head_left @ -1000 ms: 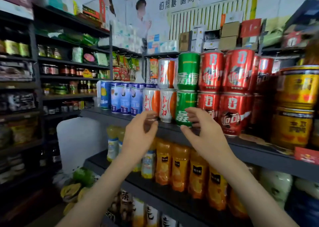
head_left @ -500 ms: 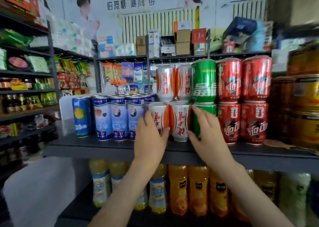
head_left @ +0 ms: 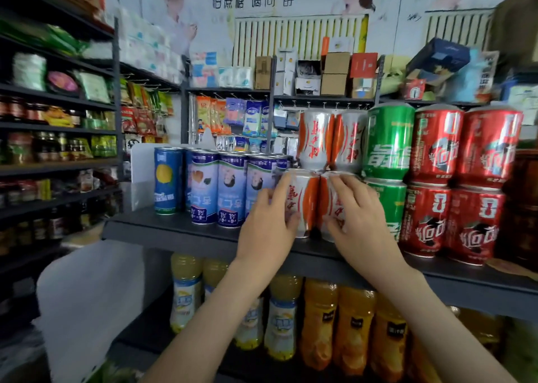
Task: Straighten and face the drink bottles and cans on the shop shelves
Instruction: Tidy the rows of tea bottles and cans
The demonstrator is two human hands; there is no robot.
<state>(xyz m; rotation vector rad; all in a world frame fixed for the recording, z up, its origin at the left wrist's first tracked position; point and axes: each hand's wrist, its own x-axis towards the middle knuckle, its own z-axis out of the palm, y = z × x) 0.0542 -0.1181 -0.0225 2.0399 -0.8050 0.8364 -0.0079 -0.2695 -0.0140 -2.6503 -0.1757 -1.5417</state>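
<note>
Two white-and-orange cans stand side by side on the dark shelf [head_left: 174, 231], with two more stacked on top. My left hand [head_left: 266, 234] grips the left lower can [head_left: 304, 202], fingers curled round its left side. My right hand [head_left: 358, 225] grips the right lower can [head_left: 327, 205] and covers most of its front. To the right are stacked green cans [head_left: 388, 147] and red cans [head_left: 436, 149]. To the left stand blue-and-white cans [head_left: 230, 190].
The shelf below carries yellow bottles [head_left: 186, 289] and orange juice bottles [head_left: 353, 330]. Yellow tins sit at the far right edge. Left shelving holds jars and snack packs. Boxes [head_left: 334, 74] sit on the top shelf. A white sheet [head_left: 87, 295] lies lower left.
Both hands have closed in from in front of the cans onto the two lower white-and-orange cans. The view has moved closer and turned left along the shelf.
</note>
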